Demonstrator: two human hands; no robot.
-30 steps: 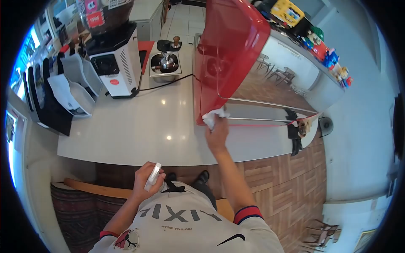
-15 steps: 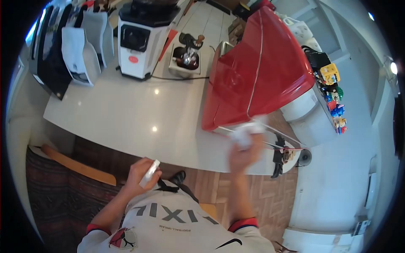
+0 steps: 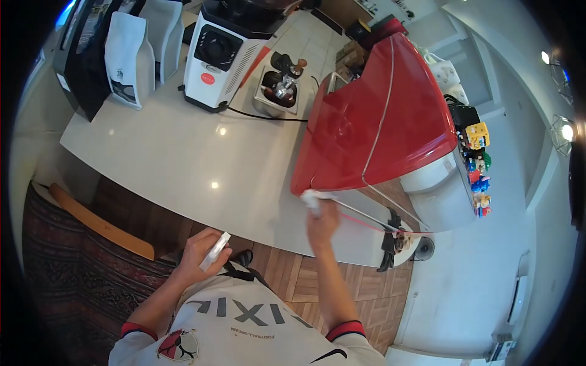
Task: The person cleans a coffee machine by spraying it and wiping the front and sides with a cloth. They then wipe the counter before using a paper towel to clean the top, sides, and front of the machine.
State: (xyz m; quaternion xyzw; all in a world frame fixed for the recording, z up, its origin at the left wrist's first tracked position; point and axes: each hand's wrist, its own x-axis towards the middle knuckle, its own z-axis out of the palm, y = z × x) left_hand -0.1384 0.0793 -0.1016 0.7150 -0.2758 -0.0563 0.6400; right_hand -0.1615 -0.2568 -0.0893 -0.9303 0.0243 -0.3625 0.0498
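My right hand [image 3: 322, 222] is closed on a crumpled white cloth [image 3: 312, 200], which touches or nearly touches the lower left corner of the red machine [image 3: 366, 122]. Motion blurs the cloth a little. Low on the left, my left hand [image 3: 201, 255] has its fingers wrapped round a small white and silver object [image 3: 215, 251], held in front of my shirt near the counter's edge. What that object is, I cannot tell.
A white grinder [image 3: 223, 61] and a metal container [image 3: 267, 107] with a portafilter stand on the white counter [image 3: 165, 158]. Two pale bags [image 3: 129, 61] are at the back left. A wooden chair back [image 3: 101, 226] is lower left. Small toy figures [image 3: 479, 183] line the right side.
My right hand has moved left and slightly up with the cloth, along the machine's lower edge. The whole view has shifted slightly. My left hand keeps its hold.
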